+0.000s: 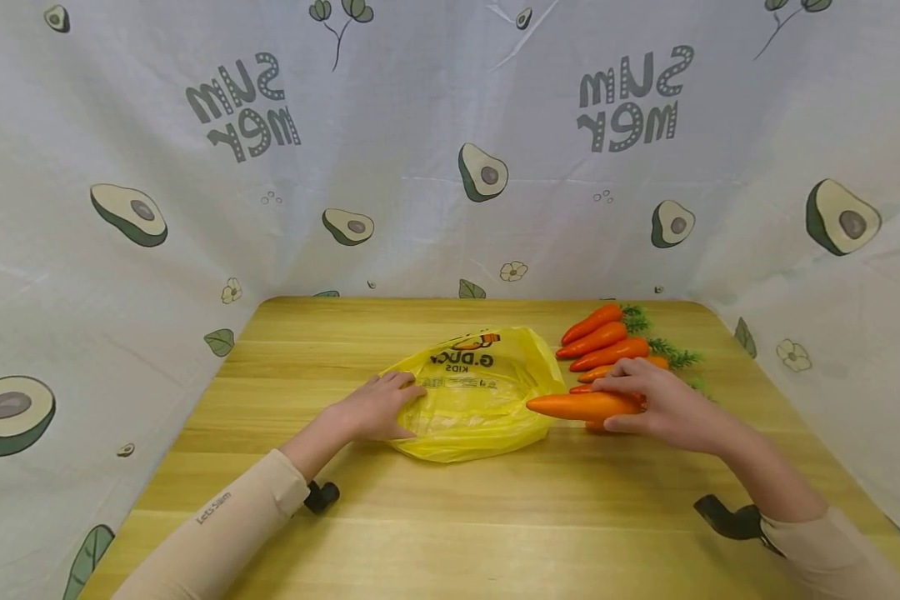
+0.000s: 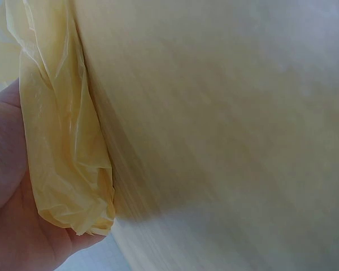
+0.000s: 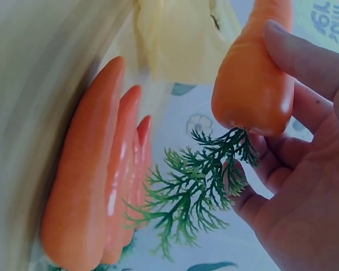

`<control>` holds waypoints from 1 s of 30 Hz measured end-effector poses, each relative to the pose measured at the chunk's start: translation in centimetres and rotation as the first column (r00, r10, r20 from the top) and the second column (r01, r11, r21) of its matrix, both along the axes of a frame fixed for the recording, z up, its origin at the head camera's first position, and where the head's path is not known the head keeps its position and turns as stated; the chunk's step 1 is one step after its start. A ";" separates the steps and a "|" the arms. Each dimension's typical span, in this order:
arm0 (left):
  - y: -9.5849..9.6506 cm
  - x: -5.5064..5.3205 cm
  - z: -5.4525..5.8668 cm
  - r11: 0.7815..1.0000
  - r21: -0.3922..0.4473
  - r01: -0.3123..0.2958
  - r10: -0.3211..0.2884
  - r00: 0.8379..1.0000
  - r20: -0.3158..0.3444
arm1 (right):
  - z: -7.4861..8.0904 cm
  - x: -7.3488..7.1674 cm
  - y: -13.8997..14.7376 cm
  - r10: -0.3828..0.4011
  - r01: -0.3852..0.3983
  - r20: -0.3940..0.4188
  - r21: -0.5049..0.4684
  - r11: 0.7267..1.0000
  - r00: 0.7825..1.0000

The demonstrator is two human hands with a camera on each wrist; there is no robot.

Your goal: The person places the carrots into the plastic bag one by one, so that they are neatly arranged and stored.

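Observation:
A yellow plastic bag [image 1: 468, 400] with dark printing lies spread on the table, its mouth toward the right. My left hand [image 1: 378, 406] holds the bag's left end, fingers over the top and thumb along the near side. In the left wrist view, crumpled bag film [image 2: 68, 147] lies against the palm. My right hand [image 1: 663, 404] pinches an orange carrot [image 1: 585, 406] near its thick end, thumb opposite the fingers. The carrot's tip points left at the bag's right rim. Feathery green leaves [image 3: 186, 197] hang from its top in the right wrist view.
Several more carrots [image 1: 596, 337] with green tops lie in a row at the table's back right, partly behind the right hand. The wooden table [image 1: 450, 533] meets a white curtain [image 1: 420, 108] printed with avocados at the back and sides.

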State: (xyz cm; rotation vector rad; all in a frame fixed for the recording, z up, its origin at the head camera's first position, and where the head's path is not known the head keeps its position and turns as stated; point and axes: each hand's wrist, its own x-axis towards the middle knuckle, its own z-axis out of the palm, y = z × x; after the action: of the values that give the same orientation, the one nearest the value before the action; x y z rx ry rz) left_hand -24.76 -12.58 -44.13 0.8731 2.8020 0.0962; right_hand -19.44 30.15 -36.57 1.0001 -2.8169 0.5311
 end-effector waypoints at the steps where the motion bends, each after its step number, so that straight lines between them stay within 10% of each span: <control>1: 0.0 0.0 0.0 1.000 -0.001 0.000 0.000 1.000 0.000 | 0.1 -0.1 -0.3 0.008 -0.008 -0.001 -0.003 1.000 1.000; 30: 0.1 0.0 0.2 1.000 -0.014 -0.003 0.003 1.000 0.001 | 0.9 -3.3 -7.3 -0.030 0.029 0.046 0.030 0.999 0.998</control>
State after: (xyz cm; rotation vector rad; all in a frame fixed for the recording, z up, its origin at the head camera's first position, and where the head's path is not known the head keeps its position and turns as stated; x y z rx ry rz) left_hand -24.74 -12.45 -43.96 0.8647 2.7995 0.0776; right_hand -22.74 22.88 -35.72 0.9617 -2.8842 0.5176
